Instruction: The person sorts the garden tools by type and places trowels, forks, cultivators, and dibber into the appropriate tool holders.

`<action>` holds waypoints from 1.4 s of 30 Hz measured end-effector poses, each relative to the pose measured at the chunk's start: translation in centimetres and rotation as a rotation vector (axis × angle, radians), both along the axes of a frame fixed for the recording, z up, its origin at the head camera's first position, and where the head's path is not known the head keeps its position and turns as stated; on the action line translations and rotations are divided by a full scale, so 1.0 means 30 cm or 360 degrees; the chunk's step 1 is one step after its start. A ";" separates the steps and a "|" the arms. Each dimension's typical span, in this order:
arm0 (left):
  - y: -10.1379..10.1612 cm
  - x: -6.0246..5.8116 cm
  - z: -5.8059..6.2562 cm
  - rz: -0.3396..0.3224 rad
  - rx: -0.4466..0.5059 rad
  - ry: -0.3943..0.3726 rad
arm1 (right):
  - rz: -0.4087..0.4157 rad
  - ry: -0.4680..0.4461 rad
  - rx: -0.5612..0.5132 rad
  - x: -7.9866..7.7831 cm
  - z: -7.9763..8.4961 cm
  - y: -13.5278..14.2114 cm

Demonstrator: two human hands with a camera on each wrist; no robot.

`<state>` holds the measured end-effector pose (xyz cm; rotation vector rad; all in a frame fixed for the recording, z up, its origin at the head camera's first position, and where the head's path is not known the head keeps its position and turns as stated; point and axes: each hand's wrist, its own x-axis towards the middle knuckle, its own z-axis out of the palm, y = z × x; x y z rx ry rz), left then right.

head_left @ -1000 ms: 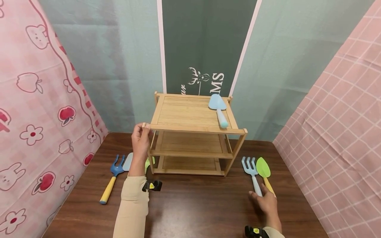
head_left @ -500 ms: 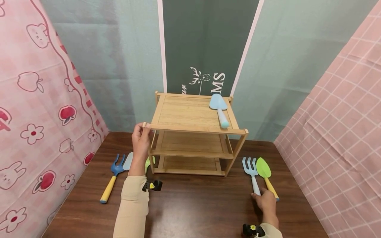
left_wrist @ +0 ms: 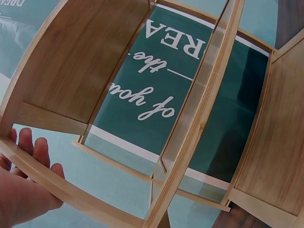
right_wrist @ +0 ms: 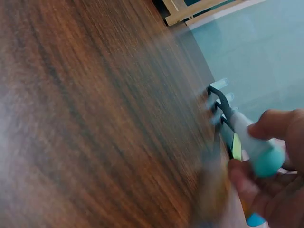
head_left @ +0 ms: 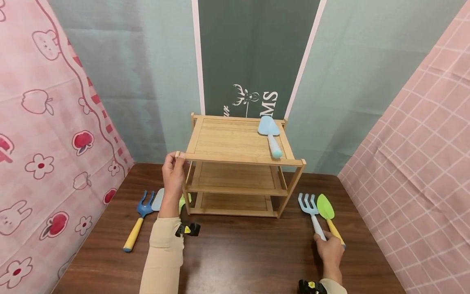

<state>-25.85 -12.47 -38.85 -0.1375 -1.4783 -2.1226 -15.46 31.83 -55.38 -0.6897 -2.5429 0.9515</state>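
Note:
My left hand (head_left: 173, 173) grips the front left corner of a three-tier wooden rack (head_left: 224, 141); in the left wrist view its fingers curl round the side rail (left_wrist: 52, 183). Out on the right, my right hand (head_left: 330, 251) holds a light blue hand fork (head_left: 308, 206) by its handle. The right wrist view shows the handle (right_wrist: 247, 135), teal at its end, between thumb and fingers. Close beside the fork lies a green trowel (head_left: 325, 207) with a yellow handle, partly behind the hand. A light blue trowel (head_left: 269, 130) rests on the rack's top shelf, at the right.
Left of the rack, a blue hand fork (head_left: 144, 208) with a yellow handle lies on the dark wooden table (head_left: 235, 253). My left arm partly covers a pale blue tool (head_left: 158, 200) and a green tool (head_left: 183, 201). Patterned cloths surround the table.
My right hand has settled onto the light blue fork's handle, and the handle end has swung slightly right. The left hand and the rack have stayed put.

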 end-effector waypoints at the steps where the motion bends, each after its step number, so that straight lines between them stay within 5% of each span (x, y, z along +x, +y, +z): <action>1: 0.001 0.000 0.000 0.0006 0.0005 0.0007 | -0.0025 0.0060 -0.0001 0.000 0.002 -0.005; 9: 0.006 -0.003 0.001 0.0062 0.0028 0.0010 | -0.0256 0.0541 -0.0125 -0.004 -0.013 -0.050; 14: 0.007 0.000 -0.002 0.0093 0.0024 -0.0010 | -0.0384 0.0694 -0.0251 -0.003 -0.031 -0.064; 26: 0.006 -0.004 -0.004 0.0081 0.0020 -0.0005 | -0.0454 0.0728 -0.0257 0.006 -0.009 -0.077; 33: 0.016 0.000 -0.010 0.0067 0.0053 -0.0014 | -0.0641 0.0563 -0.0664 0.053 0.015 -0.115; 37: 0.016 0.002 -0.009 0.0064 0.0042 0.0003 | -0.0719 0.0648 -0.0908 0.044 -0.054 -0.101; 42: 0.013 0.000 -0.005 0.0079 0.0054 0.0013 | -0.0724 0.0769 -0.0973 0.022 -0.202 -0.051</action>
